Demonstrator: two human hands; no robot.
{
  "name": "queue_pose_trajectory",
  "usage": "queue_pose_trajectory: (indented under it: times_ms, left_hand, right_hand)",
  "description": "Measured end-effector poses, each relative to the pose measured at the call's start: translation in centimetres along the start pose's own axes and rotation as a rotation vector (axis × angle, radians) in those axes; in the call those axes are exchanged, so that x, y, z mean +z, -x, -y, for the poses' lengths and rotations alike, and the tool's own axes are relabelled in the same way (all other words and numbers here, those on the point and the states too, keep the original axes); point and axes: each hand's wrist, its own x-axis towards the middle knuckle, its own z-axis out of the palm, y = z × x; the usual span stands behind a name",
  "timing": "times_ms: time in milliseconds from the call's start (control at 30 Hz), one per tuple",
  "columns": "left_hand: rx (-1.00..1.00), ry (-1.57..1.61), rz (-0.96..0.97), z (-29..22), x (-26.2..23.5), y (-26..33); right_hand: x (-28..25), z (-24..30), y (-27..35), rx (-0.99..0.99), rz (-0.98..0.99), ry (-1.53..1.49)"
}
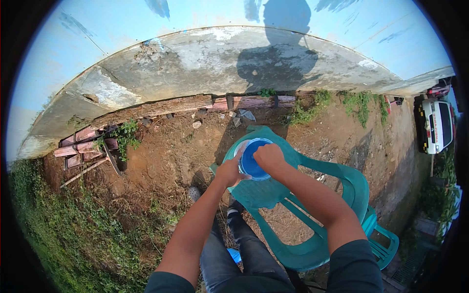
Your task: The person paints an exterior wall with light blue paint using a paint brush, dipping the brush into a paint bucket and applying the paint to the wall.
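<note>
Our knees show below the teal plastic chair (312, 244) | blue-lidded container (252, 160) rests on chair seat, straight ahead | our left hand (228, 172) grips its left side | our right hand (268, 157) closed on the lid's right rim, equally near

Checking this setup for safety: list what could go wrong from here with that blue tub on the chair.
1. The tub sits on a light green plastic chair standing on uneven dirt; pressing down on it might rock the chair and tip the tub.
2. The left hand grips only the tub's side while the right hand works on its rim; a slip could spill whatever is inside.
3. The person's feet are close under the seat, so a spill would likely land on them.
</note>
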Motion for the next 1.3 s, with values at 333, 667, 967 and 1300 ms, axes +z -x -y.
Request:
queue_pose_trajectory:
  times_ms: [333, 667, 967, 1300]
  left_hand:
    - [0.015, -0.060, -0.061, -0.9, 0.1, 0.4]
    - [-0.004, -0.054, 0.008, -1.8, -1.1, 0.9]
    - [0.010, -0.075, 0.011, -3.1, -0.7, 0.8]
    - [0.009, -0.074, -0.039, -2.0, -0.5, 0.8]
  right_hand:
    - [3.8, -0.6, -1.0, -0.113, -0.148, -0.051]
    - [4.9, 0.9, -0.9, 0.184, -0.009, -0.078]
    - [8.7, -1.6, -2.0, 0.637, 0.170, -0.548]
    - [3.5, 1.2, -1.6, 1.276, 0.131, -2.048]
